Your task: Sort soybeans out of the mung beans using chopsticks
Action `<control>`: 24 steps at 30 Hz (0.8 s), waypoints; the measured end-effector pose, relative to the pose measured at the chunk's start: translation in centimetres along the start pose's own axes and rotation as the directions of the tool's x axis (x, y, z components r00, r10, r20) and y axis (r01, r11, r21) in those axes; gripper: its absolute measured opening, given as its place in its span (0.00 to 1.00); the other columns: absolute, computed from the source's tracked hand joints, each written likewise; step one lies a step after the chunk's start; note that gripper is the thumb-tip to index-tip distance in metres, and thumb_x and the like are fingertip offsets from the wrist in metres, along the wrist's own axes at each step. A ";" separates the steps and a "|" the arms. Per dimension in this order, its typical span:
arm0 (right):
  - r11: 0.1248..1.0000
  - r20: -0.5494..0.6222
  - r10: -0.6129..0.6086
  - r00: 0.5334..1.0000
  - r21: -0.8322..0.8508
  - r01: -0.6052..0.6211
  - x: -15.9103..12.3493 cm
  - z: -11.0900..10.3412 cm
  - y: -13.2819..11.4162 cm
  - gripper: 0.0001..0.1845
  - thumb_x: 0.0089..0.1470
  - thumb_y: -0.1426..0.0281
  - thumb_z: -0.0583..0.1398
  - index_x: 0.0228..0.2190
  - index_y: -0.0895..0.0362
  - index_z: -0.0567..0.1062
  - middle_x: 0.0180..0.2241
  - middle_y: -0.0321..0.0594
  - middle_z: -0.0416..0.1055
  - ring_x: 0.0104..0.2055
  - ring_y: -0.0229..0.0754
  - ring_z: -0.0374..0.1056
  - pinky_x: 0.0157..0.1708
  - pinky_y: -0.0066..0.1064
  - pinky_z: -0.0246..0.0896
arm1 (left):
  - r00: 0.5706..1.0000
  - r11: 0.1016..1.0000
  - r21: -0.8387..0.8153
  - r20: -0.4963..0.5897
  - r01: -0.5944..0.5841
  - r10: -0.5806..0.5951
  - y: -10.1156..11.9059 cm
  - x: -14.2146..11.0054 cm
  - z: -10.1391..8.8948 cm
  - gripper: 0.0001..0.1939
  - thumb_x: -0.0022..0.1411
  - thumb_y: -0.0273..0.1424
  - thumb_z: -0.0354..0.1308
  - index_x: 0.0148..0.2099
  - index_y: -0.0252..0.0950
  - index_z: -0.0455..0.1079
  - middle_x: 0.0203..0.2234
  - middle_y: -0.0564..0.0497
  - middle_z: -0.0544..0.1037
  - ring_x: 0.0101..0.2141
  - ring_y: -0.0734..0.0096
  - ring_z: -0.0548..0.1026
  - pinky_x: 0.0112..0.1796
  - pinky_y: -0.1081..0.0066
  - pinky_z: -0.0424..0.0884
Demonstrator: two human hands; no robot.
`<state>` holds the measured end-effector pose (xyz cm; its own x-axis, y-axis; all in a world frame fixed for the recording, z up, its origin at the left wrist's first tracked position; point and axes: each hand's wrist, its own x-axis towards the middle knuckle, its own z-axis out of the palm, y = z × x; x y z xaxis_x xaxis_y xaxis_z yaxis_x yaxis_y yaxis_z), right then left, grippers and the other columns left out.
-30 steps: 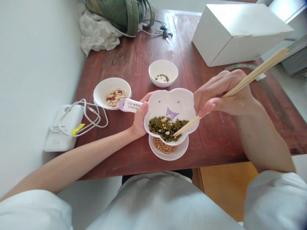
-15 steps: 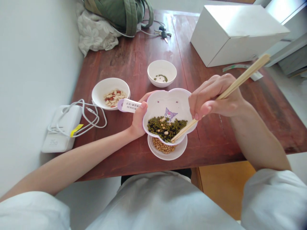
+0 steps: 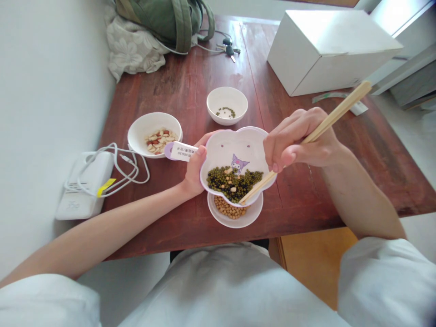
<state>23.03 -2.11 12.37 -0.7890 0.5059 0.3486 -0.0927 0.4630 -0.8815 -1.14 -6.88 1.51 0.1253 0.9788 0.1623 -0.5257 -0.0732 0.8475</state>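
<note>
My left hand (image 3: 196,170) is closed round the left side of a scalloped white and lilac bowl (image 3: 235,147), thumb by its labelled handle. The bowl tilts toward me. Green and dark beans (image 3: 235,184), with a few pale pieces among them, gather at its near side. Wooden chopsticks (image 3: 335,119) are gripped in my right hand (image 3: 296,138), their tips at the bowl's near rim beside the beans. Partly hidden under the bowl's near edge is a white bowl (image 3: 252,221) of soybeans (image 3: 230,209).
Beyond stands a white bowl (image 3: 227,97) with a few green beans. At left are a bowl (image 3: 155,134) of peanuts and a white power bank (image 3: 85,200) with cables. A white box (image 3: 334,54), keys (image 3: 229,49) and a green bag (image 3: 160,20) lie farther back.
The whole view has shifted slightly. Both hands keep their holds, and the chopstick tips stay at the near rim of the scalloped bowl.
</note>
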 end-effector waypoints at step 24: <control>0.997 -0.018 -0.002 1.000 -0.077 0.000 -0.3 -0.6 -0.5 0.24 0.68 0.55 0.69 0.26 0.60 0.86 0.22 0.37 0.79 0.20 0.30 0.70 0.21 0.22 0.59 | 0.999 1.000 -0.011 0.040 -0.007 0.007 0.3 -0.2 -0.2 0.25 0.67 0.57 0.63 0.48 0.42 0.84 0.52 0.42 0.88 0.67 0.30 0.76 0.63 0.43 0.77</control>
<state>23.64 -2.04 12.91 -0.7781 0.5179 0.3555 -0.0460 0.5174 -0.8545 -1.45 -7.07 1.64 0.1550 0.9698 0.1882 -0.5359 -0.0775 0.8407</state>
